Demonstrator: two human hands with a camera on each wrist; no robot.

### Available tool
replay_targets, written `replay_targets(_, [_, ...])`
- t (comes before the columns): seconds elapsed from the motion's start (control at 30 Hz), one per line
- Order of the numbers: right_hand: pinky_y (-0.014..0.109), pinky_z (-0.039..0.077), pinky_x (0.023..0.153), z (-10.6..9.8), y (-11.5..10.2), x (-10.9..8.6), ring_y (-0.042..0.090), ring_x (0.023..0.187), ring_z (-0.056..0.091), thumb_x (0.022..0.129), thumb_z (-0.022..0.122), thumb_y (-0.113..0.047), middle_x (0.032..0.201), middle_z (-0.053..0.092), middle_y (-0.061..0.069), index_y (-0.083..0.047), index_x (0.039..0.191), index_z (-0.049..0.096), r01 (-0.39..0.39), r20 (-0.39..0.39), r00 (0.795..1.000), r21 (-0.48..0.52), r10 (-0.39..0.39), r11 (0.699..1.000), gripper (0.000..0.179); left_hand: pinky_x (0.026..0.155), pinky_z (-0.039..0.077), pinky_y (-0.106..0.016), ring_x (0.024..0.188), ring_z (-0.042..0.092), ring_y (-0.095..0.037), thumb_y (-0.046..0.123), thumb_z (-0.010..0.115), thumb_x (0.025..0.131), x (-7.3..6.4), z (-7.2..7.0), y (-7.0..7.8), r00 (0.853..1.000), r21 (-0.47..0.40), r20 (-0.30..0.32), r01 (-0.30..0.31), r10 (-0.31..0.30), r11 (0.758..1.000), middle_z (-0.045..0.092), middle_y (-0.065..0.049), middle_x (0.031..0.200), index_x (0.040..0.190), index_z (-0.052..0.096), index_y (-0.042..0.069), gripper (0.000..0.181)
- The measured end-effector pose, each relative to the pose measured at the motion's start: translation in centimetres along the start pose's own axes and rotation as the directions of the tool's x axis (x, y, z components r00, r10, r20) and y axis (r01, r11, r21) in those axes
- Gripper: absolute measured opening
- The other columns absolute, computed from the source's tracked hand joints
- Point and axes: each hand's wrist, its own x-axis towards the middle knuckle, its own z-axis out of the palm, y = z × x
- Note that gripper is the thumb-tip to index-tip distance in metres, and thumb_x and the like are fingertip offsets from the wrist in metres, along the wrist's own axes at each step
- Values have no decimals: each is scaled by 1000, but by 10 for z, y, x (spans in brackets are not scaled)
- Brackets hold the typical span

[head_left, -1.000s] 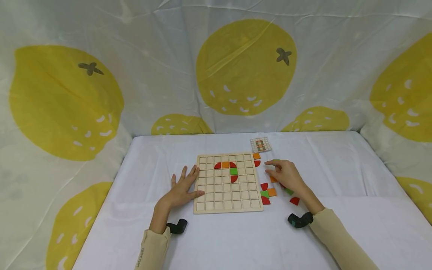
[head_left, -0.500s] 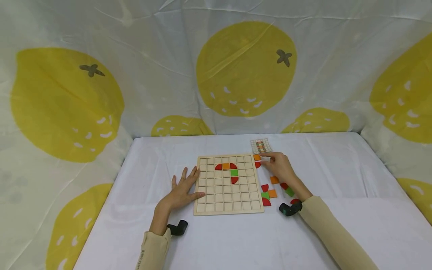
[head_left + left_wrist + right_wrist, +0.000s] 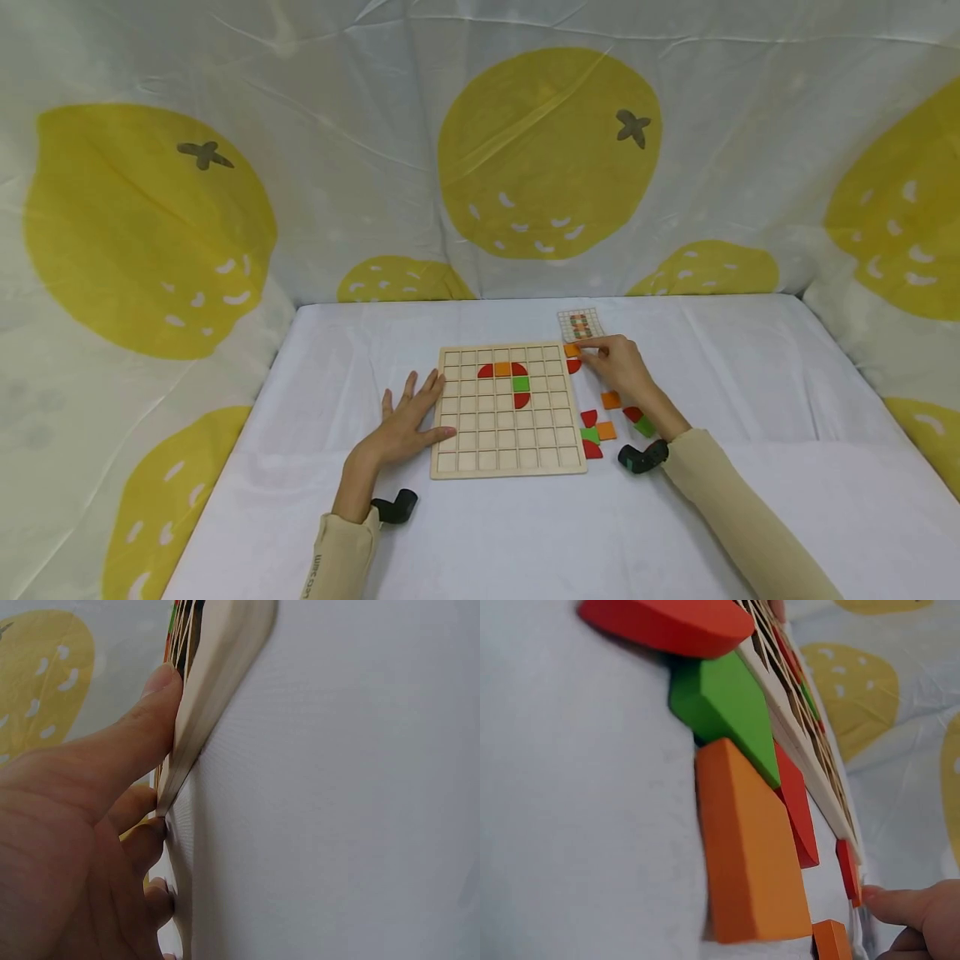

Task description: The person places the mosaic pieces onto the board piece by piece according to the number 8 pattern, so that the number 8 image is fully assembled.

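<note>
A square wooden grid board (image 3: 480, 435) lies on the white cloth, carrying a few red, orange and green pieces in its upper cells. Along its left edge my left hand (image 3: 405, 425) rests with fingers spread; the thumb (image 3: 154, 697) lies over the rim in the left wrist view. Just past the board's upper right corner, my right hand (image 3: 626, 371) has thumb and index finger at the edges of an orange square tile (image 3: 572, 350), pinching it. A red quarter-round piece (image 3: 573, 367) lies right below that tile. In the right wrist view one fingertip (image 3: 871, 894) meets the tile's edge.
A small card with a printed grid pattern (image 3: 580, 323) lies behind the board's right corner. Loose pieces sit right of the board: a green one (image 3: 590, 434), an orange tile (image 3: 606, 431), another orange tile (image 3: 611, 400) and several more. A lemon-print cloth (image 3: 360, 167) hangs behind.
My right hand has moved left and slightly away from me to the orange tile, its thumb and index finger drawing together there. The left hand stays on the board's edge.
</note>
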Motion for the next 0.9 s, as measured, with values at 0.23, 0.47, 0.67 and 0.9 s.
replay_targets(0.23, [22,28,49,-2,-1,5,14,51,37,97,74,-18,58,36,-3,-8,129,74,10,19,1000,-32,-9,999,34,120,-17,-73,161,-11,-43,39,70,98,0,0,0,1000,-4,2,0,0,1000,6,-13,176,166,15,7,93])
replay_targets(0.47, [23,30,50,-4,-1,6,13,52,38,96,76,-18,57,37,-3,-8,128,74,-2,29,1000,-37,3,999,34,120,-18,-73,161,-12,-43,39,70,98,0,0,0,1000,-6,6,1,-1,1000,5,-13,176,166,15,7,93])
replay_targets(0.67, [23,31,51,-7,-1,0,17,56,42,94,77,-17,61,43,0,-9,122,78,-11,24,1000,-44,12,999,29,120,-18,-73,161,-12,-43,39,70,98,0,0,1,1000,-9,4,-3,3,1000,5,-13,176,166,15,6,93])
replay_targets(0.9, [22,30,49,-6,0,-6,18,56,42,93,79,-21,61,41,1,-9,121,78,-53,26,998,-11,53,999,30,120,-18,-72,161,-12,-43,40,70,98,0,0,1,1000,-3,4,1,-1,1000,5,-13,176,166,14,7,93])
